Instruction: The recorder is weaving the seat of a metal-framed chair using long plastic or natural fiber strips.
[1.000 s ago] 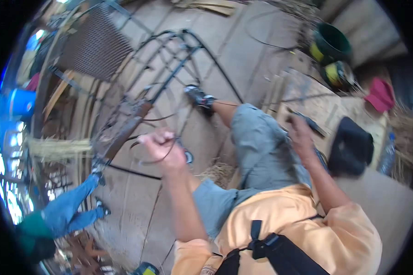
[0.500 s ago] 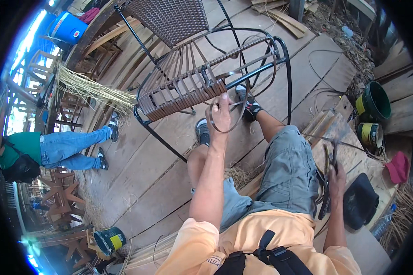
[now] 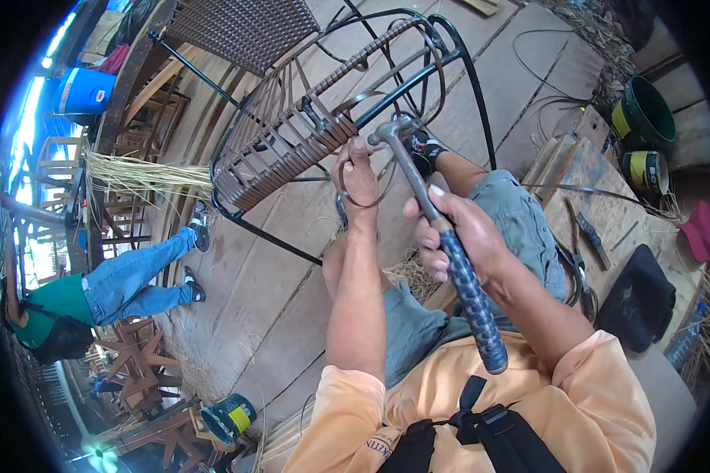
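Observation:
My left hand is closed on a flat brown weaving strip, its thumb up against the end of the wrapped armrest. The strip loops around that hand and up to the bar. In my right hand is a hammer with a metal head and a dark blue patterned grip; the head is just right of my left fingertips, near the bare stretch of the bar. The black metal chair frame stands before me, its woven brown back at the top.
At right, a wooden bench holds pliers, a knife-like tool and a black cap. Green buckets stand beyond it. A person in a green shirt is at left, near straw and wooden stars.
My right hand has come from the bench to the middle, now with the hammer raised by the armrest. My left hand still grips the strip. The view has shifted slightly.

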A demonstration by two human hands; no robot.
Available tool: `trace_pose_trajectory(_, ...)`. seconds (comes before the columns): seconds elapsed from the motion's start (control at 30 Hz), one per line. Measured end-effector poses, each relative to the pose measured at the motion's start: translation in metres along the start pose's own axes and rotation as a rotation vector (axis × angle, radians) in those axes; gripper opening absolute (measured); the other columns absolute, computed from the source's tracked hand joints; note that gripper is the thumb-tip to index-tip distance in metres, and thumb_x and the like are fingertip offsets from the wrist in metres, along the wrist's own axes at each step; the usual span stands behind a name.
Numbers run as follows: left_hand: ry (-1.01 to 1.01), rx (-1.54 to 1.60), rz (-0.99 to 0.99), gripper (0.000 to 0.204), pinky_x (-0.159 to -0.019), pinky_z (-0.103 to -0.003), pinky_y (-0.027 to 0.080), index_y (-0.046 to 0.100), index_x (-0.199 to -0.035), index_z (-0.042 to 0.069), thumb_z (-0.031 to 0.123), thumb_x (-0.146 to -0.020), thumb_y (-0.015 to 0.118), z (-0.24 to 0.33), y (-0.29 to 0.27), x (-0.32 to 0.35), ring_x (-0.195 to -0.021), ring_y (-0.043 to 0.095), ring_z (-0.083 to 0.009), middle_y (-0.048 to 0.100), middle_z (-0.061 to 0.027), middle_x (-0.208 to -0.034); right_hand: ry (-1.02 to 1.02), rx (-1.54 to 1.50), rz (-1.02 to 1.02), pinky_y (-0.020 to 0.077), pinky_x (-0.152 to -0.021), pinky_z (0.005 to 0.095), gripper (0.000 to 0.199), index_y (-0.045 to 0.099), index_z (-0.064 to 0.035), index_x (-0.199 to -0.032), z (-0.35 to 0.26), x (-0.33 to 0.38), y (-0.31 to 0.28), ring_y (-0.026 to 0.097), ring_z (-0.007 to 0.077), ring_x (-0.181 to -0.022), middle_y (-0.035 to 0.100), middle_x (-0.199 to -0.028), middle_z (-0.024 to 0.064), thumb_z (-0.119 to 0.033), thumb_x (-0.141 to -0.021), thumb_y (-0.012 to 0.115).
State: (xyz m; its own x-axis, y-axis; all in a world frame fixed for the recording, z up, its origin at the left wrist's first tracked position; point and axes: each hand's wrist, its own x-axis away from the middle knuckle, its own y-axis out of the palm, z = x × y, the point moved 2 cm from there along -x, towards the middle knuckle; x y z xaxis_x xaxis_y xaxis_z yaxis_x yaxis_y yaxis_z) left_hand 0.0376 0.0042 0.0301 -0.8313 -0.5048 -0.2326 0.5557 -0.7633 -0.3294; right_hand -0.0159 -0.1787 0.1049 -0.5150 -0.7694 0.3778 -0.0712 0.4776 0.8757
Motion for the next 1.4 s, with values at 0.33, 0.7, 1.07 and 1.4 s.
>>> trace_pose_trajectory(0.33, -0.008, 0.001, -0.018, 0.048, -0.055, -0.030, 0.034, 0.050, -0.068, -0.001, 0.041, -0.090, 0.045, -0.014, -0.002, -0.004, -0.058, 0.040, -0.0152, 0.043, -0.0054, -0.057, -0.154, 0.286, 0.199, 0.0450, -0.037, 0.0261, 0.022, 0.044, -0.0051, -0.097, -0.002, -0.012, -0.002, 0.049, 0.0105, -0.045, 0.047, -0.064, 0.0009, -0.026, -0.091, 0.048)
trace_pose_trajectory(0.7, 0.273, 0.065, 0.019, 0.045, -0.059, -0.031, 0.038, 0.054, -0.072, -0.001, 0.039, -0.091, 0.047, -0.020, -0.002, -0.005, -0.062, 0.044, -0.0160, 0.048, -0.0050, -0.063, 0.052, 0.225, 0.122, 0.0352, -0.030, 0.0239, 0.029, 0.048, -0.0036, -0.101, -0.017, -0.018, 0.029, 0.040, 0.0069, -0.038, 0.042, -0.059, -0.0041, -0.030, -0.094, 0.039)
trace_pose_trajectory(1.07, 0.198, 0.013, 0.001, 0.046, -0.062, -0.029, 0.038, 0.055, -0.072, -0.001, 0.041, -0.090, 0.049, -0.013, -0.005, 0.002, -0.064, 0.044, -0.0148, 0.048, -0.0049, -0.063, 0.029, 0.200, 0.093, 0.0326, -0.029, 0.0239, 0.031, 0.048, -0.0037, -0.103, -0.008, -0.018, 0.023, 0.040, 0.0084, -0.035, 0.042, -0.058, -0.0040, -0.031, -0.095, 0.037)
trace_pose_trajectory(1.4, -0.009, 0.038, -0.030, 0.048, -0.061, -0.028, 0.038, 0.054, -0.070, -0.001, 0.043, -0.090, 0.050, -0.022, -0.004, 0.003, -0.063, 0.043, -0.0138, 0.048, -0.0050, -0.063, -0.056, 0.064, 0.078, 0.0373, -0.030, 0.0248, 0.028, 0.047, -0.0041, -0.098, -0.004, -0.017, 0.008, 0.042, 0.0092, -0.038, 0.043, -0.061, -0.0015, -0.029, -0.095, 0.035)
